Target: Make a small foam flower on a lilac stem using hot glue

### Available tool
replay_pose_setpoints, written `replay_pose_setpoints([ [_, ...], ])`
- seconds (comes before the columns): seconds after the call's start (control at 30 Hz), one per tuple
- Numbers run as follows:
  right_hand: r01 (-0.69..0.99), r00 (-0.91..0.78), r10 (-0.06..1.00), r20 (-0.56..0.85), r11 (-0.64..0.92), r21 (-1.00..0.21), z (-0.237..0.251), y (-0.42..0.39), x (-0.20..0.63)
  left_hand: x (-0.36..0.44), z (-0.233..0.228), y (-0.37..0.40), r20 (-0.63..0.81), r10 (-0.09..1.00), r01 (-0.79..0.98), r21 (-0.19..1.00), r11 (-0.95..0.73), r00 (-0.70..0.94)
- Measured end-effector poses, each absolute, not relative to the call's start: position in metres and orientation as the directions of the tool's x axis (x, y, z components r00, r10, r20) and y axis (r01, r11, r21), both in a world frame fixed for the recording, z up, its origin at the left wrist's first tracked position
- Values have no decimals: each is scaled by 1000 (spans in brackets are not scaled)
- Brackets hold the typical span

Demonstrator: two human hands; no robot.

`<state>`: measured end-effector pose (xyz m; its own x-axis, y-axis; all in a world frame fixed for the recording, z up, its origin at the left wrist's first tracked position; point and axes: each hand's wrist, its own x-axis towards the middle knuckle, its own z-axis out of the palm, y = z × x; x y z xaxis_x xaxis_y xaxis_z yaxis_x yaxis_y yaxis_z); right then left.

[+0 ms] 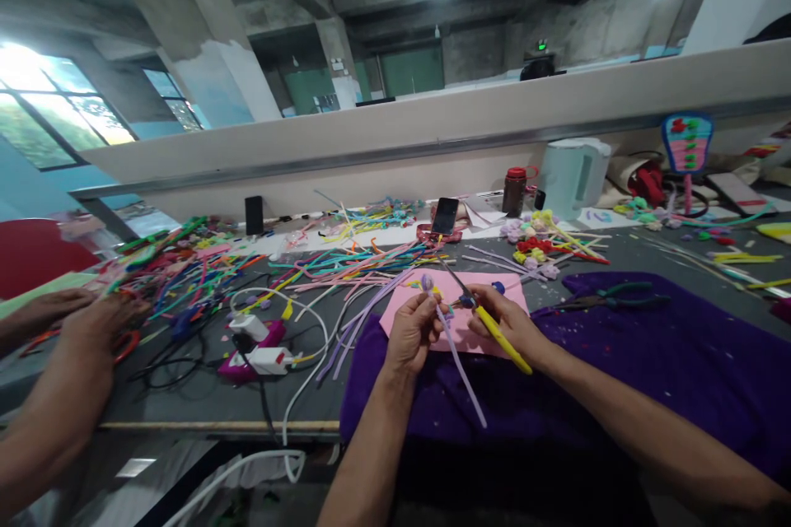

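Between the closed fingers of my left hand (413, 333) is a lilac pipe cleaner (461, 379), its long tail slanting down to the right. A small curled lilac end (428, 283) shows above the fingertips. My right hand (507, 321) is closed around scissors with yellow handles (502, 338); their blades point up and left, close to the left hand. Beneath both hands lies a pink sheet (395, 309) on a dark purple cloth (376, 387). A small dark blue piece (498, 287) is by the right fingers.
Pliers (609, 297) lie on the purple cloth at right. Heaps of coloured pipe cleaners (346, 263) cover the table's middle. A power strip (253, 358) with cables, a phone (445, 216) and a kettle (572, 177) stand around. At left, another person's hands (105, 317) work.
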<state>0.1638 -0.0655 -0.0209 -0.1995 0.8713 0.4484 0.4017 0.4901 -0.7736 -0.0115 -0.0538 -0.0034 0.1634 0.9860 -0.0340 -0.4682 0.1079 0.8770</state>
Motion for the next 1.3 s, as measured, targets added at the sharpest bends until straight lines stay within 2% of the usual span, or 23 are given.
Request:
replay_pose_setpoints([
  [0.23, 382, -194, 873, 447, 487, -785, -21, -66, 162, -11, -2, -55, -50, 989, -436, 894, 106, 138],
  [0.7, 593, -230, 897, 377, 436, -676, -12, -75, 162, -8, -7, -53, 36, 999, -404, 914, -33, 0],
  [1.13, 676, -229, 810, 540, 531, -511, -11, -72, 168, -7, -4, -53, 69, 996, -339, 937, -83, -54],
  [1.3, 676, -231, 790, 568, 550, -490, -11, -71, 170, -7, -2, -55, 64, 996, -330, 941, -80, -59],
])
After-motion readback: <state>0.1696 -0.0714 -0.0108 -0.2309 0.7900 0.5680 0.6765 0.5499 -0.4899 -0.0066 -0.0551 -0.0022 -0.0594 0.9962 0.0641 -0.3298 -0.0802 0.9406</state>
